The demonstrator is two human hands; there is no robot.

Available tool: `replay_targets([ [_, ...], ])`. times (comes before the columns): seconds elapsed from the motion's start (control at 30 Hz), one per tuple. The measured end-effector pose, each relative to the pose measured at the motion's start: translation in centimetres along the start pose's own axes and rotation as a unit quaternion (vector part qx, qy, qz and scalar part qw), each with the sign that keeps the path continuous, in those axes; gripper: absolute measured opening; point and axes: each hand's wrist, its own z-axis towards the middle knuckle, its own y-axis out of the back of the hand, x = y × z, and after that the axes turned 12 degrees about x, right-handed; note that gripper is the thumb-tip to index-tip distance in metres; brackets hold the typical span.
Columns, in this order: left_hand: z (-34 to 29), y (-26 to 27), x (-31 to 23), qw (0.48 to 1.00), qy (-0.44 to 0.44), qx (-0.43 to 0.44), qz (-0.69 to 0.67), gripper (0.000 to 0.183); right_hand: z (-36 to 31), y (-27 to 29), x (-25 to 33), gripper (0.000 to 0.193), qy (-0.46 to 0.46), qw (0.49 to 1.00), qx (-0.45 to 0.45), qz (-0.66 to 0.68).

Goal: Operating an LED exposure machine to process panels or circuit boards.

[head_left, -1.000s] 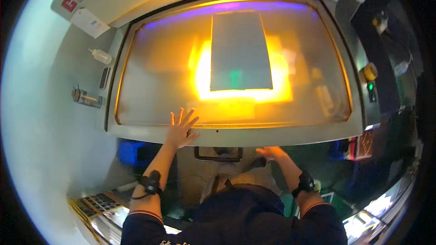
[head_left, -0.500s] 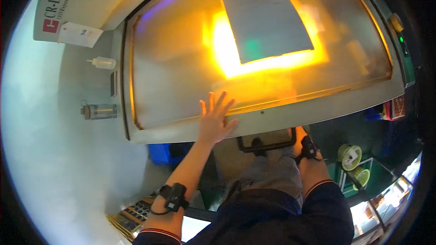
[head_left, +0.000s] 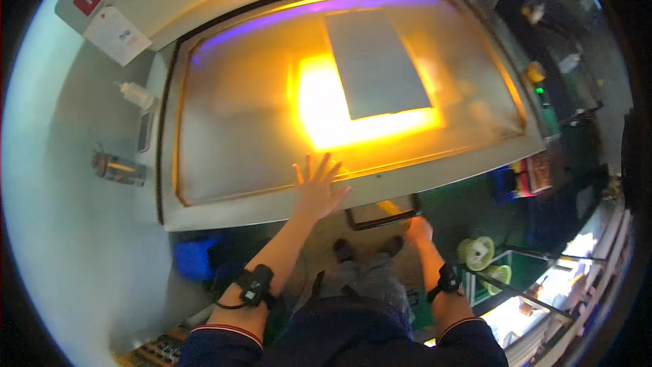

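Observation:
My left hand (head_left: 317, 190), fingers spread, lies over the near rim of a lit exposure machine (head_left: 217, 214), its fingertips reaching the translucent covering sheet (head_left: 234, 115). Below that rim, my right hand (head_left: 419, 230) is closed at the right end of a black handle bar (head_left: 380, 223); some of its fingers are hidden. A grey rectangular panel (head_left: 377, 64) rests on the lit bed beyond my left hand. Bright yellow-white light glows around the panel's left and near sides. Each of my forearms wears a small black strapped-on device.
Left of the machine are a white squeeze bottle (head_left: 137, 95), a phone-like dark slab (head_left: 144, 131) and a clear drinking bottle (head_left: 119, 169). A blue bin (head_left: 193, 258) sits below left. At lower right, pale green spools (head_left: 476, 253) stand by a metal rack (head_left: 536, 299).
The whole view has shifted, showing more of the machine's far and right sides. My right hand now shows more fully at the handle. My left hand stays spread on the rim.

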Motion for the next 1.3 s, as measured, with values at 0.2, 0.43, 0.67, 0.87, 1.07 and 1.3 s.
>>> replay_targets([
  [0.2,0.6,0.6,-2.3,0.999,-0.023,0.03,-0.036,0.066,-13.1,-11.1,-19.9,0.037,-0.12,0.915,-0.047,0.382],
  [0.43,-0.4,-0.1,0.1,1.0,-0.001,-0.002,-0.006,0.067,-24.3,-13.9,-23.7,0.025,-0.1,0.666,-0.163,0.721],
  [0.67,-0.5,-0.4,-0.7,1.0,0.024,0.008,-0.003,0.067,-22.7,-4.3,-27.5,0.023,0.002,0.666,-0.344,0.662],
  [0.87,0.1,0.9,-1.7,0.998,0.042,0.048,0.01,0.064,-16.2,11.8,-26.1,0.034,0.043,0.924,-0.38,-0.024],
  [1.07,-0.3,-0.4,-2.0,0.998,0.064,0.011,-0.021,0.059,-13.7,26.8,-16.6,0.06,0.205,0.908,-0.344,-0.12],
  [1.3,1.0,-2.9,4.3,0.821,0.04,-0.054,-0.567,0.054,-2.9,33.9,-8.5,0.063,0.429,0.841,-0.203,-0.26],
])
